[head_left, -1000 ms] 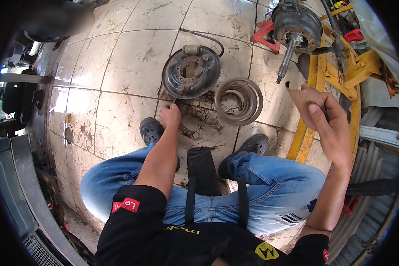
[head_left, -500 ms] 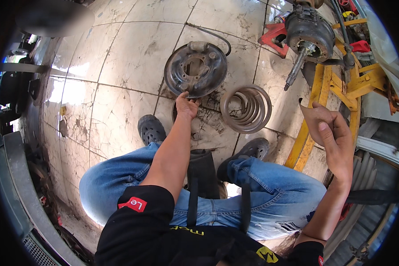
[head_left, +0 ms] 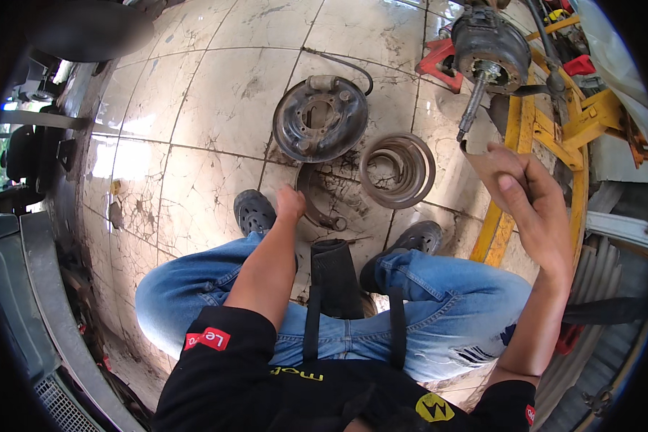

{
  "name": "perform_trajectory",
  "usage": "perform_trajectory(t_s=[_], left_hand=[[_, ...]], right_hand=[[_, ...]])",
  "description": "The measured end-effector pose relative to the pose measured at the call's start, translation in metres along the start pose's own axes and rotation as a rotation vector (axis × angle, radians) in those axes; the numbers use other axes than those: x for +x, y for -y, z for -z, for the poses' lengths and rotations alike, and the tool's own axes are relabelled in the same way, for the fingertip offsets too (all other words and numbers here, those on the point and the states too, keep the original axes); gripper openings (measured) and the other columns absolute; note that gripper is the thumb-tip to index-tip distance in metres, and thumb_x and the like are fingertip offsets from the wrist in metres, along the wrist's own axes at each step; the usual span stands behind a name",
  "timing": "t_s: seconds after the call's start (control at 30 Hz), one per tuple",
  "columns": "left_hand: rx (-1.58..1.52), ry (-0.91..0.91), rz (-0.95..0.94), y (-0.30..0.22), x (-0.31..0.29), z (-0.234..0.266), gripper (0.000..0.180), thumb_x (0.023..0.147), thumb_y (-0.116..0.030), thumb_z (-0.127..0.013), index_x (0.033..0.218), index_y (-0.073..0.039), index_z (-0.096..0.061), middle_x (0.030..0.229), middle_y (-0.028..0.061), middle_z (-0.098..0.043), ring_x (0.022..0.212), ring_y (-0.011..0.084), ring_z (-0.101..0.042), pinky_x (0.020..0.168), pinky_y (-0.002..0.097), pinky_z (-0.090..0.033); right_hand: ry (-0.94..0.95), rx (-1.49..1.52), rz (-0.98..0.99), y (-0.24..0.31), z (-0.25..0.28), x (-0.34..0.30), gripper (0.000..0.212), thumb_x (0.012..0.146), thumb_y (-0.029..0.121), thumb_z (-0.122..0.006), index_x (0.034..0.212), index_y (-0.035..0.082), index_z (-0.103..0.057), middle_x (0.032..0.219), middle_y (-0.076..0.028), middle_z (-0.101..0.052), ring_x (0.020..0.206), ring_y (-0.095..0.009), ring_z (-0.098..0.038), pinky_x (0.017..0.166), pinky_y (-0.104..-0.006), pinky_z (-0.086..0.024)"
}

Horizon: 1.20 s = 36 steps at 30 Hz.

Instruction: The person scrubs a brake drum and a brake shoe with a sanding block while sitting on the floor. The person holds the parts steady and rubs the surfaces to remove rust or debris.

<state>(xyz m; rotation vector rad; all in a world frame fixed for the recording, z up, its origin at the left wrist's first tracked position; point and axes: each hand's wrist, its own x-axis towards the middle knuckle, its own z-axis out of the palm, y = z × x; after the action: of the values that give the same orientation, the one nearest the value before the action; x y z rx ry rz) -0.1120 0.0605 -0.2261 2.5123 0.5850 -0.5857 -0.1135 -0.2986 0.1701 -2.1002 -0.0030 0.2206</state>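
Observation:
My left hand (head_left: 290,202) is low over the floor between my feet, its fingers closed at the outer edge of a curved, rusty brake shoe (head_left: 313,200). My fingertips are partly hidden there. Just beyond lies a round, dark brake backing plate (head_left: 288,126) with a wheel cylinder (head_left: 322,83) at its far side. Raised at the right, my right hand (head_left: 529,201) pinches a bent brown piece of sandpaper (head_left: 488,170) between thumb and fingers.
A rusty coil spring (head_left: 430,173) lies right of the backing plate. A hose (head_left: 345,62) trails behind it. Farther right, a brake drum with axle shaft (head_left: 486,50) sits by a red jack stand (head_left: 443,65) and a yellow steel frame (head_left: 507,187). A dark cylindrical piece (head_left: 335,277) stands between my legs.
My left hand has come back from the backing plate's near edge toward me. The brake shoe has shifted right and shows more fully. My right hand still holds the sandpaper, slightly shifted.

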Motion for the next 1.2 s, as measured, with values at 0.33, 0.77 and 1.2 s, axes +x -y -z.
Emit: perform_trajectory(t_s=[0.33,0.77,1.2], left_hand=[[-0.354,0.145,0.243,0.017,-0.032,0.016,0.060,0.078,-0.022,-0.073,0.124,0.011,-0.054,0.106,0.0215,-0.068,0.092,0.0305,-0.066,0.082,0.0372,-0.052],[-1.267,0.177,-0.226,-0.118,-0.084,0.236,0.025,0.088,-0.016,-0.053,0.108,-0.001,-0.058,0.092,0.0112,-0.063,0.084,0.0233,-0.063,0.076,0.0403,-0.054],[-1.297,0.391,-0.124,-0.190,-0.177,0.203,0.028,0.088,-0.024,-0.048,0.102,-0.001,-0.057,0.083,0.0099,-0.059,0.070,0.0212,-0.058,0.062,0.0354,-0.051]], right_hand=[[-0.007,-0.083,0.050,-0.009,0.009,-0.001,0.025,0.099,0.022,-0.056,0.110,-0.001,-0.058,0.092,-0.003,-0.058,0.083,-0.010,-0.048,0.077,-0.0247,-0.042],[-0.199,0.426,-0.003,-0.027,-0.006,0.030,0.042,0.099,0.027,-0.057,0.129,-0.002,-0.055,0.117,-0.011,-0.063,0.100,-0.015,-0.058,0.087,-0.0257,-0.045],[-0.239,-0.134,0.499,-0.026,-0.052,0.021,0.031,0.100,0.018,-0.055,0.128,0.008,-0.063,0.125,-0.007,-0.065,0.118,-0.020,-0.057,0.100,-0.0327,-0.045]])
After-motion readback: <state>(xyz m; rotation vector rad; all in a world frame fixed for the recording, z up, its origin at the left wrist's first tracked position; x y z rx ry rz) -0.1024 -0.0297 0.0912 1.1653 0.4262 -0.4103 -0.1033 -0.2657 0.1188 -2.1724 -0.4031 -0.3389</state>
